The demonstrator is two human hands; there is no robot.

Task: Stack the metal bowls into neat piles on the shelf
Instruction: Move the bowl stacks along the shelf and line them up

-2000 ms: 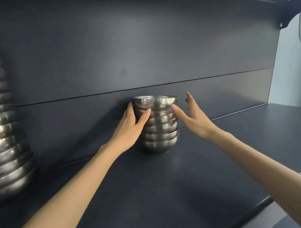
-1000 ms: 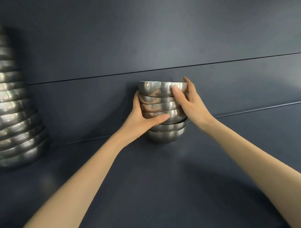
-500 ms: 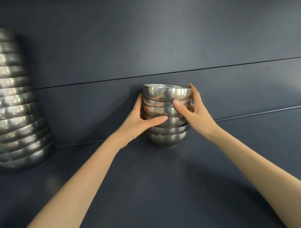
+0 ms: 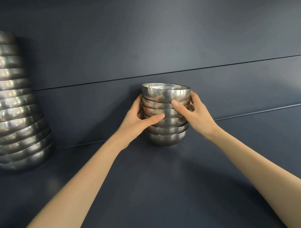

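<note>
Both bare arms reach forward and upward from the bottom corners of the view, converging toward the middle. The left forearm (image 4: 65,197) runs up from the lower left, its wrist nearly straight. The left hand (image 4: 137,120) is cupped against the left side of the small bowl stack (image 4: 168,137), thumb stretched across the front and fingers curled round the far side, mostly hidden. The right forearm (image 4: 264,171) rises from the lower right, its wrist bent slightly inward. The right hand (image 4: 197,116) clasps the stack's right side, thumb pressed on the front higher up than the left thumb, and fingers wrapped behind.
</note>
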